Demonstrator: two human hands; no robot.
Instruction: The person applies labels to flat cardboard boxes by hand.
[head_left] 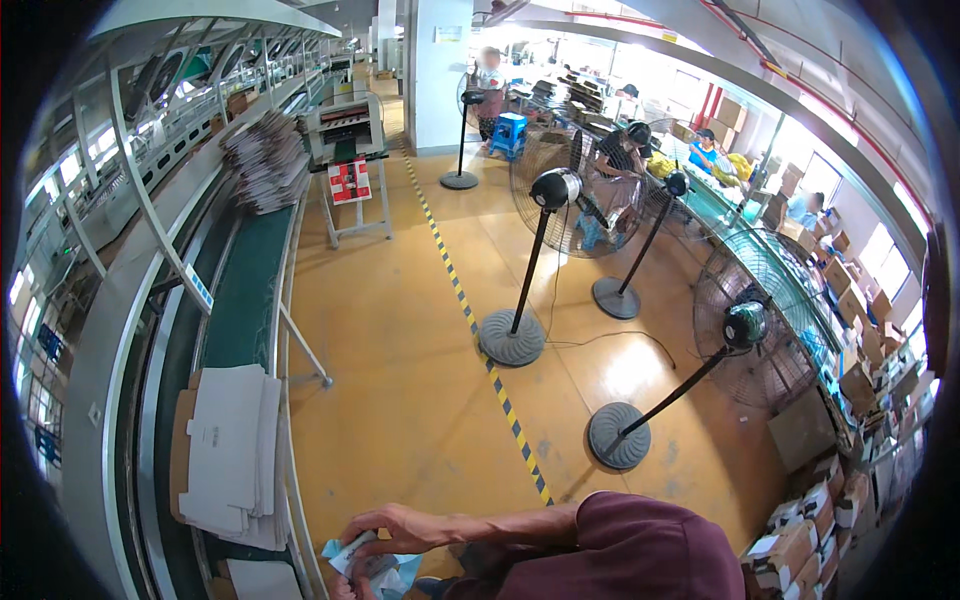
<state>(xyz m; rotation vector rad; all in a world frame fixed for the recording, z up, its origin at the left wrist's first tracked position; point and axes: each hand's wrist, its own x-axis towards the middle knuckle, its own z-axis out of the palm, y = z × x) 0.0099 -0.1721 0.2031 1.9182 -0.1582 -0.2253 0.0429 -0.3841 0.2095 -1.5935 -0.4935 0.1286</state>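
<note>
My right hand (398, 526) reaches across from a maroon sleeve at the bottom of the view. Its fingers are closed over a crumpled light-blue and white sheet (402, 572), whose material I cannot make out. Below it, my left hand (350, 586) pinches the left part of the same sheet, and the picture's lower edge cuts this hand off. Just left of both hands, a stack of flat white cardboard pieces (232, 450) lies on a green conveyor belt (242, 310). Another white piece (263, 580) lies nearer on the belt.
A bundle of flat cardboard (268, 160) sits farther up the belt, near a machine on a stand (347, 130). Pedestal fans (512, 338) (620, 436) stand on the orange floor to the right, beyond a striped tape line (465, 305). Several people work along a bench; cartons (785, 552) are piled at lower right.
</note>
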